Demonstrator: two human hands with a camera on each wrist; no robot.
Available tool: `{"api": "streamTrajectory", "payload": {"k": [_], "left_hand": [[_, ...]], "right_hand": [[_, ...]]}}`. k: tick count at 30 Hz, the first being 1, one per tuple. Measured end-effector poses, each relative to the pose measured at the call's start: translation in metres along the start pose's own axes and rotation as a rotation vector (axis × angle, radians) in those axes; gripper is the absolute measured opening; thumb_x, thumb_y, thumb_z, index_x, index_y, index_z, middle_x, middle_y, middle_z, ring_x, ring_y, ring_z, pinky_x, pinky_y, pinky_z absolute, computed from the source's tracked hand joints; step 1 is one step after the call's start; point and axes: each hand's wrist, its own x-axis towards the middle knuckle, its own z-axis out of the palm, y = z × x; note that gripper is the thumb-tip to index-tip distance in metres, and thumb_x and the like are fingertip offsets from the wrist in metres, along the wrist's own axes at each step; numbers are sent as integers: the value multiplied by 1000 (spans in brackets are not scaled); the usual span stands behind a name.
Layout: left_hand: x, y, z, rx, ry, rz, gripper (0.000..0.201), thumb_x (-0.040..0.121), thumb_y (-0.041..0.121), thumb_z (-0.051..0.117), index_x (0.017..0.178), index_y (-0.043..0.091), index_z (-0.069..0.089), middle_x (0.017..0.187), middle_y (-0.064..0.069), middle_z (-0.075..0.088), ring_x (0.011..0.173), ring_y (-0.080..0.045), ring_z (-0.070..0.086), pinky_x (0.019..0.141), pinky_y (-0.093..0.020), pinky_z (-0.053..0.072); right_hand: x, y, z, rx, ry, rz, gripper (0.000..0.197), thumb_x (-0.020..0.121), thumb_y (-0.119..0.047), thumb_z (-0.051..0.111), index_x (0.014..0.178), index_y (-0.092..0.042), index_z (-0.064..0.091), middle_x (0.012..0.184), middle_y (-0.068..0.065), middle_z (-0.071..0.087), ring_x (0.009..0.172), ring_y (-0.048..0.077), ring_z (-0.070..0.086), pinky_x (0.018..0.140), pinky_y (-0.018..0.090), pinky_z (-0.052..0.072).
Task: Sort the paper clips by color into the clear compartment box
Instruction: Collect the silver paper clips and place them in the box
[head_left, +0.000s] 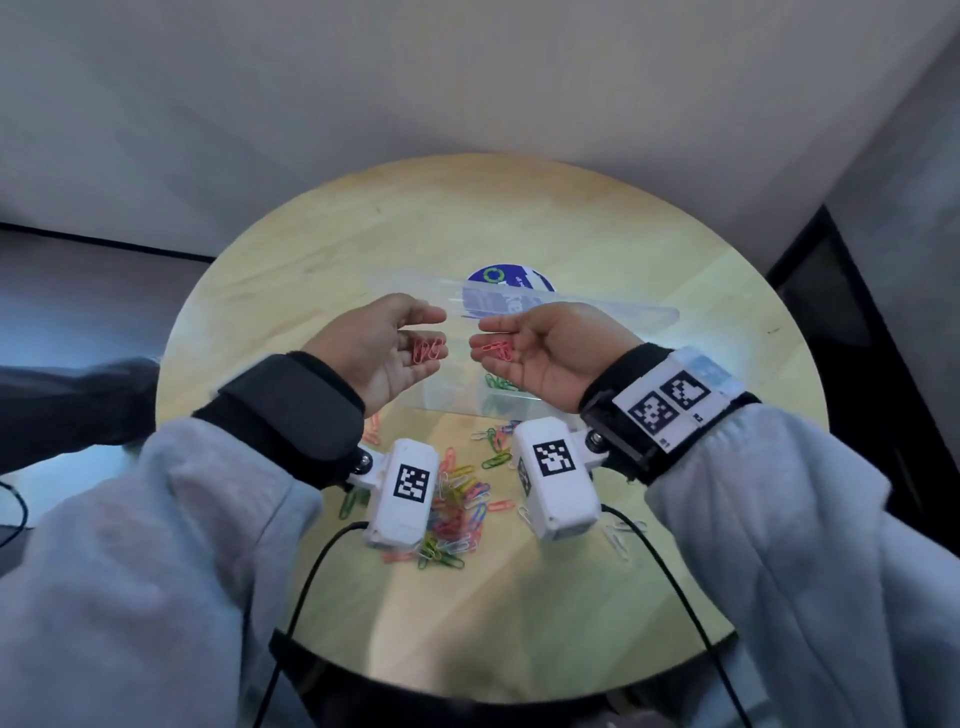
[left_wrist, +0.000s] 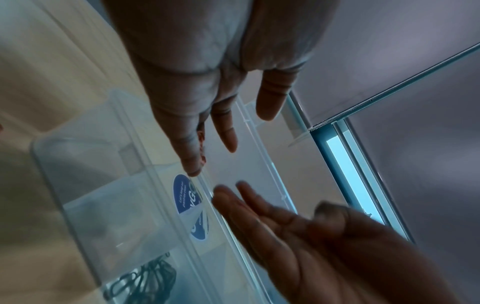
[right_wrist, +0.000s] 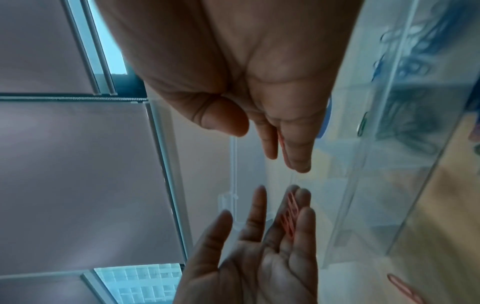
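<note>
In the head view both hands are held palm up above the clear compartment box (head_left: 452, 397), fingertips facing and a small gap apart. My left hand (head_left: 441, 332) carries a few red paper clips (head_left: 428, 351) on its relaxed fingers. My right hand (head_left: 478, 339) likewise carries red clips (head_left: 497, 349) on its fingers. The right wrist view shows the red clips (right_wrist: 289, 218) lying on the left hand's fingers. Green clips (head_left: 498, 383) lie in one compartment under the right palm. The box's lid (head_left: 613, 312) stands open behind the hands.
A pile of mixed coloured clips (head_left: 457, 512) lies on the round wooden table (head_left: 675, 519) near me, partly hidden by the wrist cameras. A blue round sticker (head_left: 511, 280) shows behind the box. Black cables hang over the table's near edge.
</note>
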Motion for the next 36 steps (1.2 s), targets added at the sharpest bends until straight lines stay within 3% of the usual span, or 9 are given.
{"api": "streamTrajectory", "payload": {"k": [7,11,13,16,19,23,27,32,36], "left_hand": [[10,0,6,30,-16,-11,24,97,32,43,86,17,58,93,-5,47,80,-14,48,75,-22,44],[4,-2,6,109,-3,39,19,96,30,47,102,16,59,103,-6,48,93,-15,50,88,-25,43],[-3,-2,5,185,-20,94,15,95,25,50,103,14,56,104,-8,52,89,-17,55,83,-25,47],[-19,-6,9,545,-78,204,5,94,22,52,94,18,56,88,-4,57,69,-14,56,64,-24,46],[-34,-21,21,1106,-139,318,13,88,25,58,101,24,58,75,6,54,67,-14,53,64,-26,41],[-45,-56,47,1613,-243,322,30,84,21,55,113,29,58,90,7,52,87,-16,52,69,-23,34],[-46,-82,64,1776,-303,316,33,85,18,55,117,27,57,115,1,58,103,-20,57,71,-24,37],[-44,-91,77,1891,-295,301,31,86,17,56,115,27,58,114,0,59,102,-20,57,67,-26,36],[-38,-91,80,1936,-301,265,22,86,18,57,107,24,60,110,0,61,86,-18,50,50,-22,27]], "right_hand": [[13,-5,29,-134,52,4,30,84,6,27,104,0,50,89,10,37,85,23,40,84,26,44],[-7,-1,15,-192,65,-29,29,91,2,29,105,-1,54,101,14,49,98,23,49,90,30,43],[-24,0,-1,-237,80,-74,24,95,-6,35,97,-5,59,97,11,56,92,22,55,87,30,45],[-53,4,-33,-424,190,-117,18,95,-11,44,90,-14,61,93,7,61,83,16,57,81,27,45],[-79,14,-72,-859,344,-99,11,87,-17,60,95,-25,62,106,3,65,100,19,59,96,35,45],[-103,31,-98,-1166,391,7,28,80,-27,70,106,-24,60,95,-7,63,94,14,60,81,27,44],[-105,49,-103,-1381,340,108,30,77,-29,72,104,-24,61,98,-7,61,93,13,57,78,25,43],[-97,66,-103,-1543,289,171,29,76,-33,68,100,-22,57,98,-4,59,92,16,57,76,27,46],[-94,73,-97,-1649,289,154,30,77,-38,65,99,-19,55,97,-2,60,88,18,57,70,27,43]]}}
